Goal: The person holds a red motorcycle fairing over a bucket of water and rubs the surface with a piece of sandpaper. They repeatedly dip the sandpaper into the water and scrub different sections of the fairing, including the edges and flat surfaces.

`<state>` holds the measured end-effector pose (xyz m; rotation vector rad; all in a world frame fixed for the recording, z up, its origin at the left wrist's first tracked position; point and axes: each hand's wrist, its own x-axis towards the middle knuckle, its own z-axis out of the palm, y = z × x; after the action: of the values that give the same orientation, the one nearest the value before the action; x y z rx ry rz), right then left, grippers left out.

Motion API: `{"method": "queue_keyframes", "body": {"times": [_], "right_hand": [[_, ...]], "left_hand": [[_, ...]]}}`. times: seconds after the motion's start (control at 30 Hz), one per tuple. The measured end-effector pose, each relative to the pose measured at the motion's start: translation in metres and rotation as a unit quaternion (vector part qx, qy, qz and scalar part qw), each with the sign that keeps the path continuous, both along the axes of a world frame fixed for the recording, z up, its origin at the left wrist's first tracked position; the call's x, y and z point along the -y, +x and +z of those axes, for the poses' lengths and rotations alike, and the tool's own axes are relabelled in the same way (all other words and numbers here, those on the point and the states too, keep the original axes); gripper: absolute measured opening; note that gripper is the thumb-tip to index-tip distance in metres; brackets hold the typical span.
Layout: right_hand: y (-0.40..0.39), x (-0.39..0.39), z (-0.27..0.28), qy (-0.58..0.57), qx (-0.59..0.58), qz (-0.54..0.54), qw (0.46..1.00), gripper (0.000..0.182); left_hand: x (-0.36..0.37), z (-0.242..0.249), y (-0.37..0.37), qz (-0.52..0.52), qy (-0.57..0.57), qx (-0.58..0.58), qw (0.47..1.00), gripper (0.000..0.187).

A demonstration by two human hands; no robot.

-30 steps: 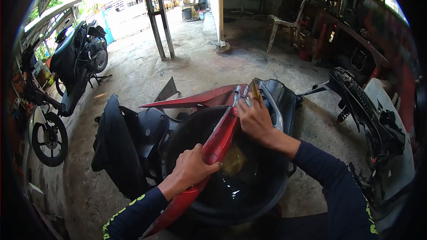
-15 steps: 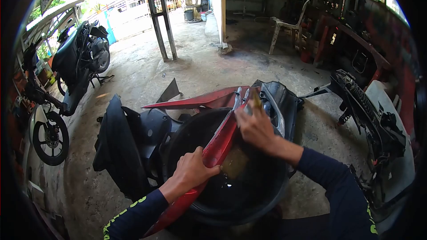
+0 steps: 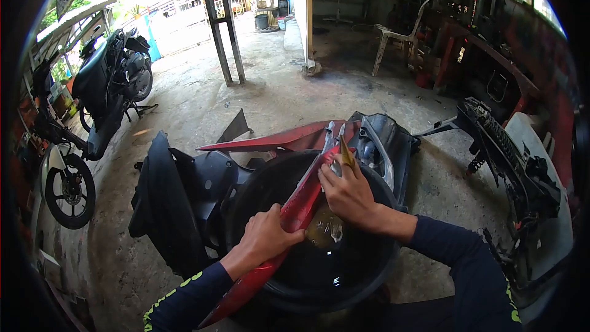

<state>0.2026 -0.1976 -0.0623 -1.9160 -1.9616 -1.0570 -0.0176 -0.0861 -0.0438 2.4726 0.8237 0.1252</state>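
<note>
A long red motorcycle body panel (image 3: 305, 195) lies slanted across a black basin (image 3: 369, 270) that holds dark water. My left hand (image 3: 264, 237) grips the panel's lower part from the left side. My right hand (image 3: 347, 192) is pressed on the panel's upper part and holds a yellow-green scrubbing pad (image 3: 346, 151) whose tip sticks up above the fingers. Something yellowish (image 3: 324, 229) lies under the water below my right hand. Both arms wear dark sleeves with yellow marks.
Black fairing parts (image 3: 172, 203) and a second red panel (image 3: 270, 138) lie on the concrete floor around the basin. A stripped scooter frame (image 3: 510, 154) stands to the right, two parked motorcycles (image 3: 92, 98) to the left. A white plastic chair (image 3: 399, 31) and steel post (image 3: 224, 24) stand farther back.
My right hand has slid down the red panel toward me with the pad. My left hand has kept its grip in the same place.
</note>
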Motion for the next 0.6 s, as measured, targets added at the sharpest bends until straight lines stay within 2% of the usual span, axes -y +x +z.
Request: {"method": "queue_keyframes", "body": {"times": [0.13,0.17,0.23,0.27,0.3,0.37,0.4,0.43,0.5,0.57,0.6], "right_hand": [[0.053,-0.021,0.001,-0.009,-0.062,-0.059,0.996,0.033],[0.045,-0.016,0.002,-0.008,-0.062,-0.059,0.996,0.033],[0.014,-0.001,0.003,-0.029,0.013,-0.039,0.999,0.035],[0.004,0.006,-0.004,-0.004,0.009,0.009,1.000,0.035],[0.012,0.002,-0.003,-0.002,0.010,0.009,1.000,0.035],[0.045,-0.014,-0.001,0.013,-0.020,-0.024,0.999,0.033],[0.057,-0.021,0.007,-0.052,-0.046,-0.079,0.994,0.030],[0.052,-0.018,0.005,-0.052,-0.049,-0.082,0.994,0.030],[0.033,-0.014,0.001,0.011,0.025,-0.058,0.998,0.030],[0.008,0.002,-0.017,0.009,-0.040,0.052,0.998,0.034],[0.017,-0.003,-0.015,0.021,-0.029,0.039,0.999,0.035]], "left_hand": [[0.005,0.004,0.002,0.003,-0.007,0.004,1.000,0.073],[0.005,0.006,0.004,0.002,-0.004,0.005,1.000,0.072],[0.005,0.002,0.003,-0.003,0.004,0.002,1.000,0.072],[0.006,0.001,0.002,-0.010,0.011,-0.003,1.000,0.072],[0.005,0.002,0.002,-0.010,0.012,-0.002,1.000,0.072],[0.007,0.002,0.000,0.005,0.011,-0.018,1.000,0.072],[0.008,0.001,0.001,0.003,0.009,-0.020,1.000,0.072],[0.009,0.002,0.002,0.001,0.008,-0.014,1.000,0.072],[0.007,0.003,0.005,0.002,0.011,-0.002,1.000,0.072],[0.007,0.001,0.001,-0.010,0.008,-0.011,1.000,0.073],[0.005,0.002,0.002,-0.011,0.009,-0.010,1.000,0.073]]}}
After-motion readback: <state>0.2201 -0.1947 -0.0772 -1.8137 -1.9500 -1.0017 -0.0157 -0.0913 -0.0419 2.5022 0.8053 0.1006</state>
